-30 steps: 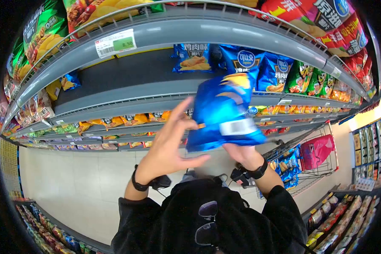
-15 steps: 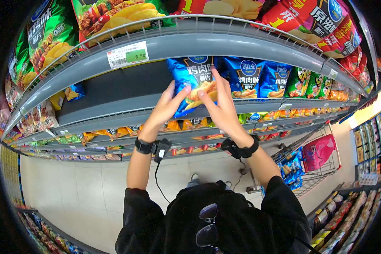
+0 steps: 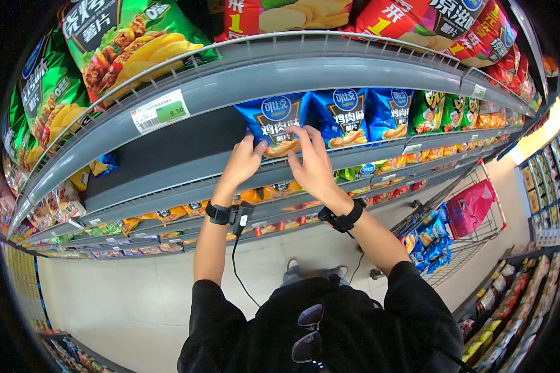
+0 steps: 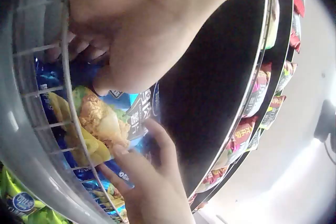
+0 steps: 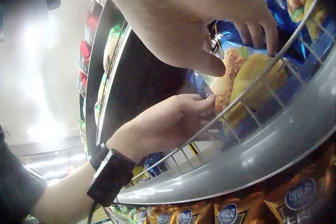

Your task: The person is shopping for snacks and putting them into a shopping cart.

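Observation:
A blue chip bag (image 3: 274, 118) stands upright on the middle shelf, left of two matching blue bags (image 3: 343, 115). The left hand (image 3: 241, 163) touches its lower left side, fingers at the edge and thumb on the front. Against the lower right front lies the right hand (image 3: 313, 166), its fingers bent loosely over the bag. In the left wrist view the left hand (image 4: 142, 29) is close above the printed bag (image 4: 105, 121), with the right hand (image 4: 157, 182) opposite. From the right wrist, both hands flank the bag (image 5: 233, 77) behind the wire rail.
A wire rail (image 3: 186, 180) edges the shelf, with a price tag (image 3: 160, 112) on the shelf edge above. Large green and red bags (image 3: 130, 50) fill the upper shelf. A cart (image 3: 473, 233) holding blue bags stands at the right; another shelf rack is at the lower right.
The blue bag, held in front of the shelf a second ago, has moved up onto it beside the other blue bags. Both hands have moved with it, and the left hand now touches it.

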Motion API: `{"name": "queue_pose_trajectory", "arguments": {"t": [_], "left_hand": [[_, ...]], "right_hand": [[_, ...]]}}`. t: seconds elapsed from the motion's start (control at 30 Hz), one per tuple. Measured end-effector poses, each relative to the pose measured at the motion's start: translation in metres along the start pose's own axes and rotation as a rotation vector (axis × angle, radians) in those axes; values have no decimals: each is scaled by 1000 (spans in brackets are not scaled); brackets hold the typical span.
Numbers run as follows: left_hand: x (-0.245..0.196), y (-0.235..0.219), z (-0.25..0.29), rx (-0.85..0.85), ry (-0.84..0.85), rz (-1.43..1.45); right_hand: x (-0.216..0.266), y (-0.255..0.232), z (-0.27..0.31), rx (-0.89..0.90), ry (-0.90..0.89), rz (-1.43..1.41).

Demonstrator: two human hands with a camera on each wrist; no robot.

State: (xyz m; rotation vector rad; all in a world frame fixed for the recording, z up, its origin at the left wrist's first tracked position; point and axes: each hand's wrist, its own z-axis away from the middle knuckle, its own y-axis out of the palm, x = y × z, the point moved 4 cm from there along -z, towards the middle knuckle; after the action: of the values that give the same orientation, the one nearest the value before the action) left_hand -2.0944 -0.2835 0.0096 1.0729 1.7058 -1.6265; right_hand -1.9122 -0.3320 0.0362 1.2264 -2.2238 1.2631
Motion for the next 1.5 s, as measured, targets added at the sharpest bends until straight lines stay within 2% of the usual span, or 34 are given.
{"name": "queue_pose_trajectory", "arguments": {"t": [0.03, 0.2, 0.3, 0.33, 0.37, 0.4, 0.47, 0.5, 0.63, 0.67, 0.7, 0.73, 0.8, 0.87, 0.9, 1.0, 1.03, 1.17, 1.33, 1.37, 1.5], "left_hand": [[-1, 1, 0, 13, -31, -28], [4, 4, 5, -103, 27, -175], [-2, 6, 23, -209, 189, -254], [-17, 7, 37, -302, 176, -381], [-2, 13, 45, -338, 129, -402], [-6, 20, 56, -378, 241, -408], [-18, 37, 78, -338, 292, -468], [-8, 44, 86, -322, 300, -541], [-17, 69, 112, -270, 317, -701], [-20, 73, 114, -267, 317, -733], [-12, 75, 113, -250, 311, -757], [3, 73, 110, -236, 301, -783], [10, 75, 106, -208, 252, -823], [0, 75, 105, -170, 173, -857], [-8, 78, 107, -157, 87, -860], [-21, 82, 112, -81, 94, -857], [-34, 90, 120, -89, 101, -827], [-27, 107, 123, -36, 170, -730], [-57, 170, 135, 292, 292, -632], [-58, 178, 139, 354, 290, -658], [-44, 183, 152, 546, 356, -472]], "right_hand": [[-1, 0, 0, 15, 2, -4], [1, -11, 21, 60, -21, -61], [1, -55, 49, 81, -77, -197], [-5, -74, 64, 93, -76, -217], [-18, -93, 83, 149, 115, -256], [-38, -112, 106, 101, 165, -203], [-93, -138, 163, 14, 245, -107], [-117, -156, 195, -23, 363, -12], [-242, -209, 377, -25, 824, 498], [-271, -218, 425, -92, 861, 655], [-279, -234, 458, -79, 954, 697], [-287, -249, 487, -2, 1156, 652], [-319, -250, 558, -107, 1168, 834], [-331, -252, 589, -6, 1303, 776], [-335, -248, 599, 47, 1369, 738], [-340, -232, 608, 180, 1404, 814], [-343, -231, 609, 171, 1433, 771], [-332, -225, 612, 160, 1368, 760], [-298, -196, 608, 107, 1341, 734], [-287, -191, 607, 131, 1423, 629], [-242, -159, 602, 159, 1382, 637]]}}
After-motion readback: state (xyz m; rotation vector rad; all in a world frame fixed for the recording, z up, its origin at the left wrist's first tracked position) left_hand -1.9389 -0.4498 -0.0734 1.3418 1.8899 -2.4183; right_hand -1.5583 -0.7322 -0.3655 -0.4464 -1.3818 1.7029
